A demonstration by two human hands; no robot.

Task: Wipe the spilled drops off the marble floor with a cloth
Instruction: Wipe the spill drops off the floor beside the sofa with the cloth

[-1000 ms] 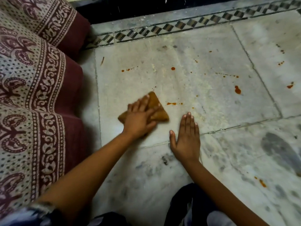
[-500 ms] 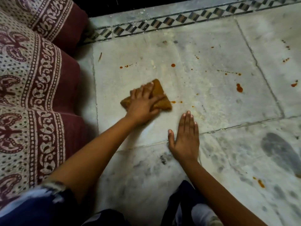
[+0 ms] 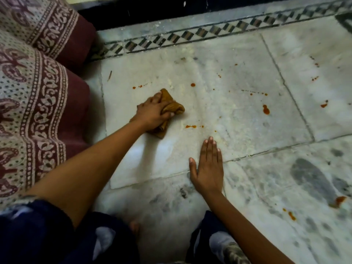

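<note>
Mustard cloth (image 3: 174,108) clamped by fingers of left hand (image 3: 152,113); right hand (image 3: 208,168) flat, fingers together.

Most of cloth (image 3: 172,108) hidden under grip of left hand (image 3: 152,113); only bunched folds at right and lower corner show. Marble floor (image 3: 238,121) beneath cloth unseen. Patterned bedding (image 3: 28,92) cut by left edge. Dark clothing (image 3: 47,235) and right forearm (image 3: 247,225) cut by bottom edge, blurred there. Tiny drops (image 3: 315,63) at upper right too small to count.

Left hand (image 3: 152,113) grips brown cloth (image 3: 171,108) on marble floor (image 3: 238,121); right hand (image 3: 208,168) lies flat.
</note>
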